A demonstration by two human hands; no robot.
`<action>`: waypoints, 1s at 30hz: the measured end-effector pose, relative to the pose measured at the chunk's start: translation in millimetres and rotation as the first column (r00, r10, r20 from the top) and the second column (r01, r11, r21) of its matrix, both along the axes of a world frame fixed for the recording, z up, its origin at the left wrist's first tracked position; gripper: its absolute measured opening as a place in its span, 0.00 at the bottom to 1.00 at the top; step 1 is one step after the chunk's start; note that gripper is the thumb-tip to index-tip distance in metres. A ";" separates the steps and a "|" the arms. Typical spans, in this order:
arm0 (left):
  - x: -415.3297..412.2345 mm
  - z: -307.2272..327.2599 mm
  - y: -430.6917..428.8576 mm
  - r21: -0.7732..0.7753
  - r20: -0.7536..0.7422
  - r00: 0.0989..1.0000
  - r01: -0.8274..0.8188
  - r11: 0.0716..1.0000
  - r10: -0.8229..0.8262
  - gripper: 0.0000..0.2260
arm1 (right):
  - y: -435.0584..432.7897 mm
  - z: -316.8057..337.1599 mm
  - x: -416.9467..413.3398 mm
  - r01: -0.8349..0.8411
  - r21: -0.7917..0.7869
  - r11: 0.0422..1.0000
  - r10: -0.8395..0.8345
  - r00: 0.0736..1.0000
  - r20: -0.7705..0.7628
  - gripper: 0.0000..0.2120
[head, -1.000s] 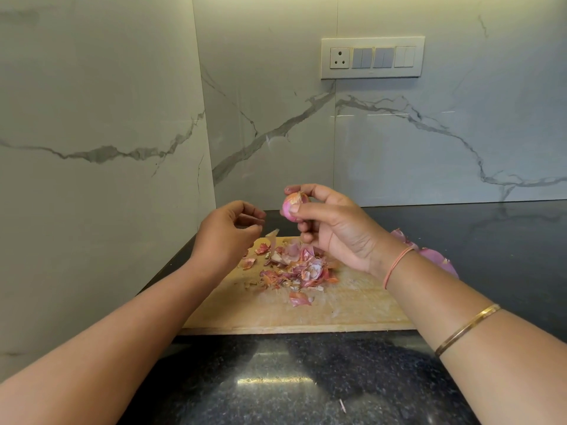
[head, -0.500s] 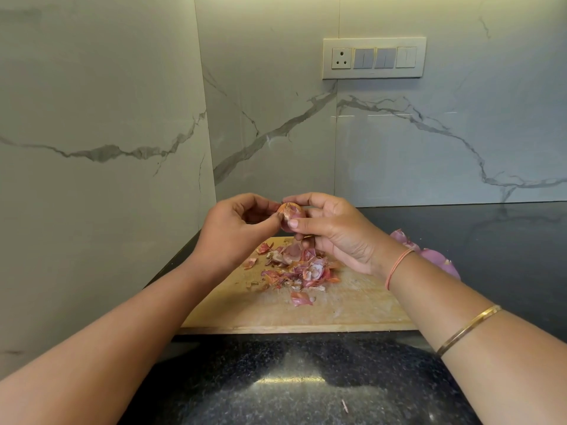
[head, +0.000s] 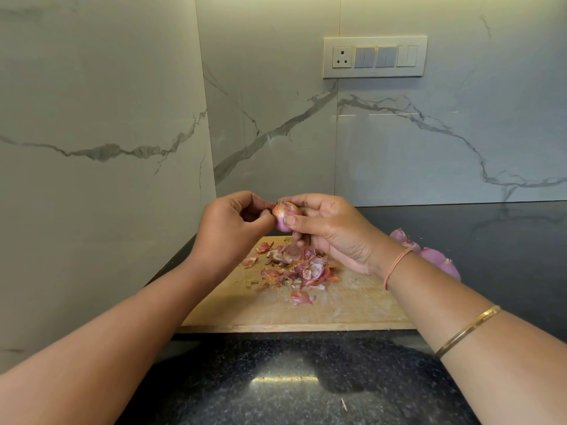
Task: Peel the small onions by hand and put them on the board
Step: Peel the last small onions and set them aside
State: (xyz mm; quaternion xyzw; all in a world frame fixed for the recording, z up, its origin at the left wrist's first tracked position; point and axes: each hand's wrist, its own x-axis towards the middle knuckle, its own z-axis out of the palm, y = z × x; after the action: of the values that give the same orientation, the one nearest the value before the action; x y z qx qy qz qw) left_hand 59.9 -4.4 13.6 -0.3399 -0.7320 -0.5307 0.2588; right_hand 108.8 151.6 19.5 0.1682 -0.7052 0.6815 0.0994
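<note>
On the left stands a pale wall [head: 92,118] with grey lines in it. The left hand [head: 228,228] is up in the air over the far left part of the board. Its fingers are curled in, and its thumb and a fingertip pinch the left side of the small onion [head: 283,214].

The small onion is in the air between the two hands, above the far edge of the wooden board [head: 337,308]. It is pink, with some dry brown skin on top.

The right hand [head: 331,231] holds the onion from the right, with its thumb on the front and its fingers curled round the back. The right arm wears an orange band [head: 395,266] and a gold bangle [head: 466,331].

Under the hands, a pile of onion skins [head: 294,265] lies on the board. The board sits on a dark counter [head: 306,378].

Further right, some peeled onions [head: 429,256] lie partly hidden behind the right wrist. I cannot tell if they touch the board or the counter. High on the back wall is a switch plate [head: 374,56].
</note>
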 end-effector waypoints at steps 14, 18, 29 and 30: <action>-0.3 -3.2 0.4 -0.214 -0.368 0.905 0.138 0.967 -0.211 0.09 | 0.4 4.4 -1.7 0.015 -0.132 0.991 0.001 0.993 0.116 0.18; -4.9 -3.1 0.9 -0.260 -0.458 0.865 0.091 0.961 -0.206 0.05 | -2.0 4.9 -2.1 0.032 -0.129 0.991 -0.016 0.993 0.119 0.20; -4.4 -5.6 1.1 -0.330 -0.436 0.877 0.052 0.943 -0.201 0.09 | -2.1 3.5 -1.9 0.104 -0.084 0.991 -0.096 0.991 0.096 0.20; -3.8 -5.4 1.0 -0.326 -0.442 0.875 0.048 0.944 -0.197 0.08 | -2.3 3.6 -1.7 0.103 -0.083 0.991 -0.095 0.991 0.096 0.20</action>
State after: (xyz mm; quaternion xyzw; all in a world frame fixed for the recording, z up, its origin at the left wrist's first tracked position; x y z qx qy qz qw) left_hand 56.1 -3.4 8.2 -0.5400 -0.6974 -0.3285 0.3378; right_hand 107.2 149.3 23.1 0.0969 -0.6858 0.7131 0.1081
